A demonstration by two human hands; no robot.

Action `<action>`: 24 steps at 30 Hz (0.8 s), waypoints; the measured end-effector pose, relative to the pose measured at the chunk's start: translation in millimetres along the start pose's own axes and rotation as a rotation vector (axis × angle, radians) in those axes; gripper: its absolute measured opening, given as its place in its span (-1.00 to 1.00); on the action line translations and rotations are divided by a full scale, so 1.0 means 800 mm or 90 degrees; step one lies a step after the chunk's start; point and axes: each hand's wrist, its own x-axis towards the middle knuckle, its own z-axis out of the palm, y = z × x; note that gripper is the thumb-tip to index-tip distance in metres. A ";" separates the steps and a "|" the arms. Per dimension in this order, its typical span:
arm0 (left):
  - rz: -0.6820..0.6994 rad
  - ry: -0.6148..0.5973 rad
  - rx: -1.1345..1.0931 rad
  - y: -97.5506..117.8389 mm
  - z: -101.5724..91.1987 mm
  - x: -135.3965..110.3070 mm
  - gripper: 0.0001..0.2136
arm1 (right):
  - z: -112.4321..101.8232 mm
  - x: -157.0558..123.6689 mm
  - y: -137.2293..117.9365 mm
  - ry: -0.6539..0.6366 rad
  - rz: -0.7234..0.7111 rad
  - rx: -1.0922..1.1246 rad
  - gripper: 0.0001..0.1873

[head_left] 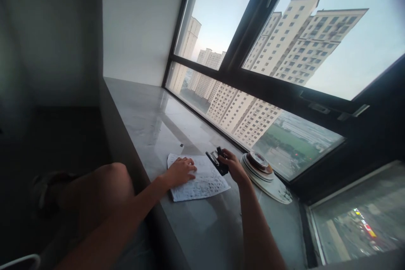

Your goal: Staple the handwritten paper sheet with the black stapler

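My left hand [181, 172] lies spread on a stack of written paper sheets [205, 183], fingers stretched out and pressing it to the grey sill. In my right hand [232, 164] is a black stapler [218, 161], held at the sheets' upper right edge. The stapler's arm is raised away from its base, and a shiny metal part shows between them. My fingers wrap round its hinge end. Whether the base touches the paper I cannot tell.
A stack of plates [257, 166] stands on the sill [196, 223] right of my right hand, by the window. A small dark object [182, 145] lies beyond the paper. The sill's edge drops off at the left, near my bare knee [115, 177].
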 end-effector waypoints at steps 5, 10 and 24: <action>0.002 -0.043 0.001 0.009 -0.006 0.002 -0.80 | -0.003 -0.001 -0.017 -0.046 0.088 -0.121 -0.61; 0.034 -0.084 0.021 0.041 0.004 -0.022 -0.57 | -0.016 -0.003 -0.035 -0.121 0.128 -0.313 -0.72; -0.168 -0.032 0.092 0.102 0.029 -0.030 -0.38 | -0.029 -0.030 -0.038 -0.359 0.302 -0.441 -0.55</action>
